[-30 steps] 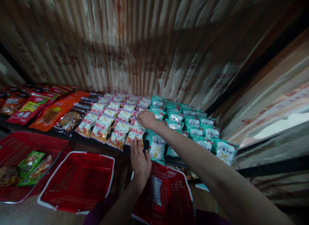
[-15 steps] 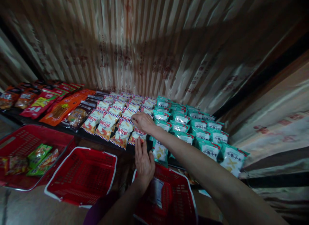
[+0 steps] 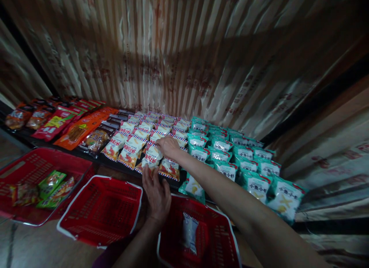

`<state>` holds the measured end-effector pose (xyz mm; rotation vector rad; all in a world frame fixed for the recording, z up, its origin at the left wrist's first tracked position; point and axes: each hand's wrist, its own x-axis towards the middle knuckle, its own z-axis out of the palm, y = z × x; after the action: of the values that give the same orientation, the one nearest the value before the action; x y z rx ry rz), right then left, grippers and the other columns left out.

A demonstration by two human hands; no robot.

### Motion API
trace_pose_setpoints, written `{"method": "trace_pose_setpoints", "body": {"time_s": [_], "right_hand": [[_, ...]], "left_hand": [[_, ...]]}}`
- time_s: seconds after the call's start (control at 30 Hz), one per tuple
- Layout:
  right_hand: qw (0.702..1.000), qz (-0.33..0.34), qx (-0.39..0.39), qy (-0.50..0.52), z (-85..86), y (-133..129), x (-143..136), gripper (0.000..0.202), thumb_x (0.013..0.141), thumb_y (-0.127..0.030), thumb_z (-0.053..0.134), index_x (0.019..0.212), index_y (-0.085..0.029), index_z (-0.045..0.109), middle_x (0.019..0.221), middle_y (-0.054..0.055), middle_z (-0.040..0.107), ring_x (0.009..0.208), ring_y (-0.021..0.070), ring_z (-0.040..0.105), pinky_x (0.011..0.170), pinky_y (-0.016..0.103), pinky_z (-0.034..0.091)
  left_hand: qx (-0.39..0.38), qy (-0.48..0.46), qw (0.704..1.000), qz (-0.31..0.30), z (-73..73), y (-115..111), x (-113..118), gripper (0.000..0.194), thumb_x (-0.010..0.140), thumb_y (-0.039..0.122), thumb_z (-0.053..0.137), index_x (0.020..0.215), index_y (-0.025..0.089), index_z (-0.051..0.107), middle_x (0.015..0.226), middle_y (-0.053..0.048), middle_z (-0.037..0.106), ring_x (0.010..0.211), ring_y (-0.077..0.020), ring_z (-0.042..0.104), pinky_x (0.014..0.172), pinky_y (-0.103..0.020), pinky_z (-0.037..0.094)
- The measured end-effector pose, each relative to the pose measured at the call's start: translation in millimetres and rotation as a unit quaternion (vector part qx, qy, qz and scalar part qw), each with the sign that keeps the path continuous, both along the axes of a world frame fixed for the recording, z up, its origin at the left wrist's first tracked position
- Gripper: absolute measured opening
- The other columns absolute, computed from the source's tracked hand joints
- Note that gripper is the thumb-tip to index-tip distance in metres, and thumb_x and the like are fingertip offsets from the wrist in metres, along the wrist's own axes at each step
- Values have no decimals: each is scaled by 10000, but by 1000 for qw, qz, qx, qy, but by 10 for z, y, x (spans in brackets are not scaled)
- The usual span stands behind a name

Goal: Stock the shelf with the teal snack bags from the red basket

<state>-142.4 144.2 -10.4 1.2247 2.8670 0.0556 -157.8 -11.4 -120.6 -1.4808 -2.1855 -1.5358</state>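
Note:
My right hand (image 3: 168, 147) is closed, its fingers pinched at the upper edge of a white-and-orange snack bag (image 3: 152, 154) in the front of its row. Below it, my left hand (image 3: 157, 195) lies with fingers stretched out, the tips touching the bag's lower part. Another bag of the same kind (image 3: 169, 169) rests just to the right, under my right wrist. More of these striped-edged bags (image 3: 131, 149) stand in rows to the left and behind. My right forearm hides part of the teal snack bags (image 3: 226, 169).
A dark shelf (image 3: 112, 162) carries the bags, with orange (image 3: 76, 133) and red packs (image 3: 53, 124) at left. Before it sit a red basket with green packets (image 3: 77, 160), a white-rimmed red basket (image 3: 99, 210) and another red basket (image 3: 213, 241) holding a pale packet (image 3: 190, 231). Striped sheeting (image 3: 161, 68) hangs behind.
My left hand has moved left, from the right-hand front bag to the one beside it. My right hand stays near that bag's top. The view has shifted slightly.

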Motion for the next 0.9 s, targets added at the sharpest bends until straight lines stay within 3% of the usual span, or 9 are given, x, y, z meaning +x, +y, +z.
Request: {"method": "trace_pose_setpoints", "body": {"time_s": [0.13, 0.27, 0.57, 0.9], "right_hand": [[1000, 0, -3, -5, -37, 11, -44, 238, 903, -227, 475, 958, -207, 705, 980, 70, 719, 953, 208, 609, 825, 295, 426], [1000, -2, -1, -6, -17, 10, -81, 272, 914, -217, 440, 955, -184, 707, 972, 95, 719, 956, 215, 615, 812, 295, 434], [1000, -17, 2, 7, 11, 55, -90, 305, 909, -199, 410, 1027, -196, 691, 1034, 94, 708, 1001, 206, 613, 814, 284, 433], [1000, -13, 3, 27, -15, 76, -116, 310, 935, -232, 386, 1049, -207, 673, 1048, 91, 693, 1008, 199, 608, 814, 277, 430]], "left_hand": [[-1, -40, 999, 20, -166, -6, -173, 411, 842, 169, 453, 1253, 157, 454, 1469, -165, 259, 1382, -300, 238, 1097, -519, 283], [-9, -73, 997, 3, -287, 30, -188, 414, 862, 197, 428, 1273, 146, 437, 1449, -175, 283, 1373, -297, 259, 1087, -513, 312], [-18, -90, 996, -7, -237, 123, -165, 430, 867, 200, 428, 1296, 175, 437, 1498, -150, 231, 1397, -290, 217, 1108, -510, 283], [-17, -100, 995, -4, -272, 182, -178, 429, 881, 237, 422, 1303, 167, 441, 1482, -165, 270, 1383, -291, 258, 1092, -508, 314]]}}
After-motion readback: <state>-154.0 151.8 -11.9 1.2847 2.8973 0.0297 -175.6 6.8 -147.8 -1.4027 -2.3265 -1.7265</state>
